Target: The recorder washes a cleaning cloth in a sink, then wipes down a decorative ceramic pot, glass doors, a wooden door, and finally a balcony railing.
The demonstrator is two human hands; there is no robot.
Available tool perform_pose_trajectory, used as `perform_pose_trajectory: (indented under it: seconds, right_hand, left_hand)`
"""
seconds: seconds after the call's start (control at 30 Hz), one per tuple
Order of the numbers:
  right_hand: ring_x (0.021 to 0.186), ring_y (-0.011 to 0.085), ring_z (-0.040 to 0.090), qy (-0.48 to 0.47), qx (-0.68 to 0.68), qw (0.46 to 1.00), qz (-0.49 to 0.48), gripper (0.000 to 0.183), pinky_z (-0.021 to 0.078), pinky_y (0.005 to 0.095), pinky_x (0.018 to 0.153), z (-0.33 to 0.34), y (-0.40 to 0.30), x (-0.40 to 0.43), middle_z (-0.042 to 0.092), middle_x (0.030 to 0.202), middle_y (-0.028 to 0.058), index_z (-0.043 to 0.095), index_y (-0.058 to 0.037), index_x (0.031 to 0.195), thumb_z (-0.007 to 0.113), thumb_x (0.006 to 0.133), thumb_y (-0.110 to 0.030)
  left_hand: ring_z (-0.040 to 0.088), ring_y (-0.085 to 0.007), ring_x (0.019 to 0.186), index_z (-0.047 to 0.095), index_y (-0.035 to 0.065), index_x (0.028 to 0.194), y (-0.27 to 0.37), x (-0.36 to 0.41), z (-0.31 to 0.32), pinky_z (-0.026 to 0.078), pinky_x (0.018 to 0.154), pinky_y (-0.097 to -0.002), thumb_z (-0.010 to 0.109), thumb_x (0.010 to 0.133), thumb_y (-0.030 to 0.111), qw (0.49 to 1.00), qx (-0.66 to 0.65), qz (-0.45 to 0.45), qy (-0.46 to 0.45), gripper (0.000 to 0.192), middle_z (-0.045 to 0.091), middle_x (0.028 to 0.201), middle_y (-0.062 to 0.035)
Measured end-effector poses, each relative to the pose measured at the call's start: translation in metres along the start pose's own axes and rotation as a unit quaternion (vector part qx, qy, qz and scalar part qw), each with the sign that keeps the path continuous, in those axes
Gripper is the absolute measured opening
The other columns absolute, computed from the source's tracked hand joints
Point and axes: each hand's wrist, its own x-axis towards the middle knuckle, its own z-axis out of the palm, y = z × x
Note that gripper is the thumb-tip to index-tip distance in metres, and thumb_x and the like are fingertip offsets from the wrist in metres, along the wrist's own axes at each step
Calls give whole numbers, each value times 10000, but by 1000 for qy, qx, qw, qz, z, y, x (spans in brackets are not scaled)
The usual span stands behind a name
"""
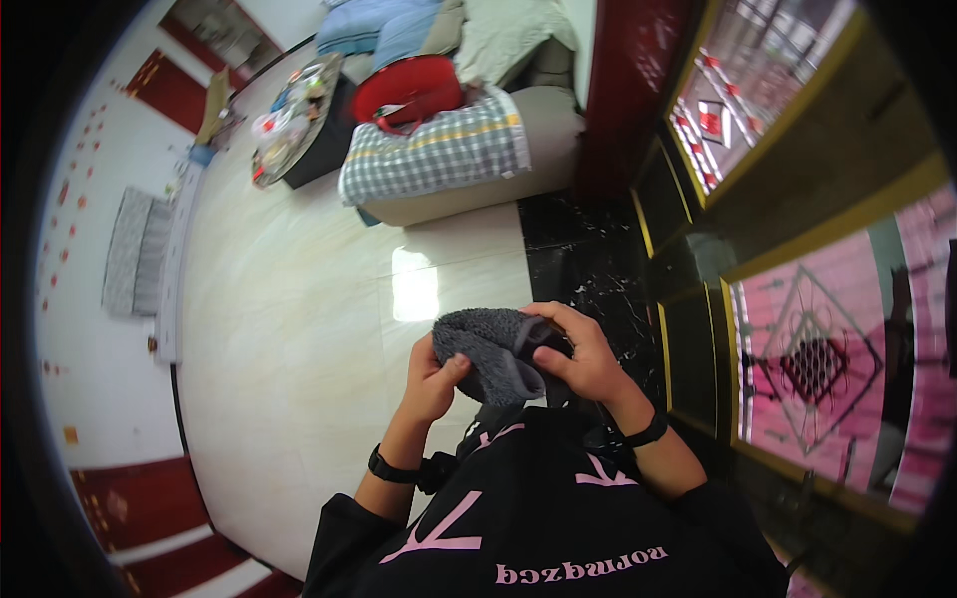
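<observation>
A dark grey fluffy cloth [478, 340], folded over and bunched, is held up in front of my body between both hands. My left hand [434, 381] grips its left side, with the thumb on top and the fingers hidden behind. On the other side, my right hand [579, 351] pinches the cloth near its bound edge, thumb and index finger apart across a fold. The cloth's underside and its far layers cannot be seen.
Right of me stands a dark door with gold trim [729, 359] and glass panes. Ahead is a sofa [478, 198] with a checked cloth [441, 153] and a red basin [407, 86]. A cluttered low table [318, 153] stands beside it, on pale floor tiles [299, 299].
</observation>
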Motion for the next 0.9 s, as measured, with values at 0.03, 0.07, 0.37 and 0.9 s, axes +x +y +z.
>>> perform_pose_trajectory:
  seconds: [0.03, 0.07, 0.37, 0.9]
  right_hand:
    - [1048, 258, 611, -23, -9, 999, 23, 572, 462, 343, 915, -2, 1, 10, 618, 1109, 155, 549, -10, 1215, 750, 765, -301]
    - [996, 239, 629, -47, -26, 999, -2, 563, 479, 327, 878, -2, 5, 21, 624, 1099, 153, 545, -6, 1208, 753, 758, -273]
    - [939, 166, 610, -165, 91, 978, 86, 588, 483, 291, 853, 40, 12, 95, 615, 996, 101, 507, -30, 1261, 765, 740, -119]
    - [779, 97, 581, -209, 83, 970, 97, 476, 482, 214, 702, 181, -3, 286, 555, 899, 50, 540, -37, 1211, 662, 753, 16]
  left_hand:
    - [609, -167, 963, 552, -56, 1158, -1, 0, -1, 482, 861, -306, 616, 910, 279, 1000, 4, 0, 20, 422, 648, 1052, -94]
    - [608, -171, 971, 549, -52, 1155, -2, 0, 0, 483, 863, -311, 591, 927, 309, 996, -44, -6, 72, 430, 643, 1063, -97]
    - [564, -268, 1142, 440, -32, 1310, 14, 1, -30, 455, 986, -396, 275, 937, 658, 902, -356, -65, 235, 802, 564, 1244, -177]
    - [433, -234, 1288, 253, 57, 1450, 5, 31, -231, 360, 1078, -376, 729, 809, 356, 923, -338, 47, 177, 851, 429, 1398, -98]
